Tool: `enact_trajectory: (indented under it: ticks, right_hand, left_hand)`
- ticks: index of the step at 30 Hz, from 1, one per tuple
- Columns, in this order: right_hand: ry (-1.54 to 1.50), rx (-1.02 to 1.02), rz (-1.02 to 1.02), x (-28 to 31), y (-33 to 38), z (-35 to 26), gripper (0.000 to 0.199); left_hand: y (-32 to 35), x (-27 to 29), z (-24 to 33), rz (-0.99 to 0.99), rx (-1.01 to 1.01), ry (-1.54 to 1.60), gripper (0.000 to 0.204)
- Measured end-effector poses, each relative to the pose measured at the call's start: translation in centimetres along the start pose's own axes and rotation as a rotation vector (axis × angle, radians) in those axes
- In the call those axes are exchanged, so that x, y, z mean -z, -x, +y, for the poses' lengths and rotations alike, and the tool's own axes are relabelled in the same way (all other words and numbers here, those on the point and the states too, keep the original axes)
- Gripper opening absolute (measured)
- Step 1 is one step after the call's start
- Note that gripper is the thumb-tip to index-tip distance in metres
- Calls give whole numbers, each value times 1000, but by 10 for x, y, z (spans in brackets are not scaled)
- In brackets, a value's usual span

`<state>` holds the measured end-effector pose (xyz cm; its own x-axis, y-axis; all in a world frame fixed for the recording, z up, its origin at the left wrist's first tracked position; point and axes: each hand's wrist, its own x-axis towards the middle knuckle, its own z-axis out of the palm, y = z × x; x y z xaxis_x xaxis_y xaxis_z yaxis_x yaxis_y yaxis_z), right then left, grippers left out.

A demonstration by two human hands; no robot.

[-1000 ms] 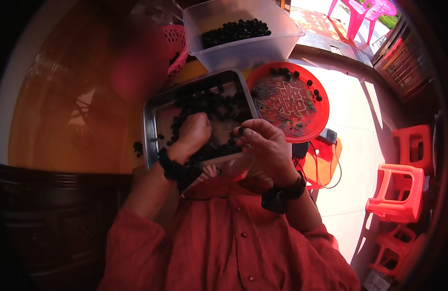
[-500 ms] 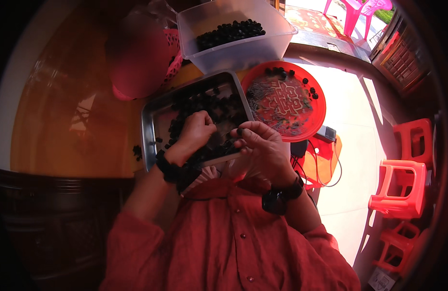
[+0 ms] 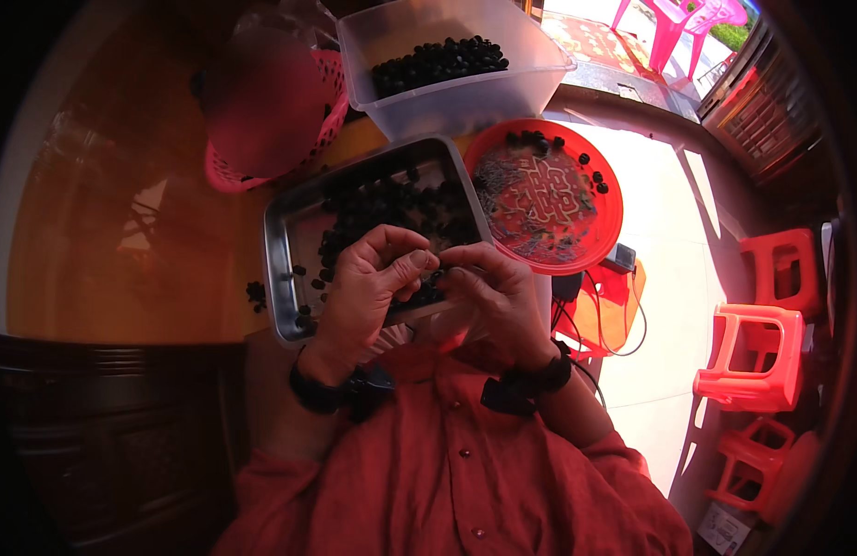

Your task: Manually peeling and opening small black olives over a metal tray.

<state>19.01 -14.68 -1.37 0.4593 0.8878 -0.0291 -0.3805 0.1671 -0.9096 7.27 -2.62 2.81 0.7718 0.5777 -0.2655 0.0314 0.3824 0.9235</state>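
My left hand (image 3: 377, 283) and my right hand (image 3: 495, 292) meet at the fingertips over the near edge of a rectangular metal tray (image 3: 278, 278). Thumb and fingers of the left are pinched together; what lies between them is too small to make out. A small black piece (image 3: 439, 275) shows partly at the fingertips of my right hand, which is also closed in a pinch. Many loose small black pieces (image 3: 373, 208) cover much of the tray's bottom. Beside the tray on the right is a round red plate (image 3: 609, 218) with thin greyish scraps and several black pieces along its far rim.
Behind the tray stands a clear plastic bin (image 3: 465, 102) with more black pieces. A pink perforated basket (image 3: 331, 116) is at the far left on the wooden table (image 3: 122, 250). Red plastic stools (image 3: 757, 357) stand on the right; cables hang by an orange-red surface (image 3: 623, 310) below the plate.
My left hand has come out of the pieces in the tray and back to my right hand. Their fingertips now meet. The right hand has shifted slightly down.
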Motion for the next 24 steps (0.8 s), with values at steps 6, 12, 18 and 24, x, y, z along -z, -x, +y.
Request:
enact_trajectory:
  ticks: [6,12,18,24]
  right_hand:
    - [-10,8,27,-9,-2,8,22]
    - [300,48,-26,-3,-3,8,32]
    - [66,85,40,-12,-3,10,33]
    - [202,187,46,-11,-3,14,32]
  left_hand:
    - [3,1,-12,66,-113,-145,10]
    - [6,3,-14,87,-148,-278,7]
    - [10,-1,-7,101,-66,-352,5]
    - [6,-1,-11,63,-354,-668,4]
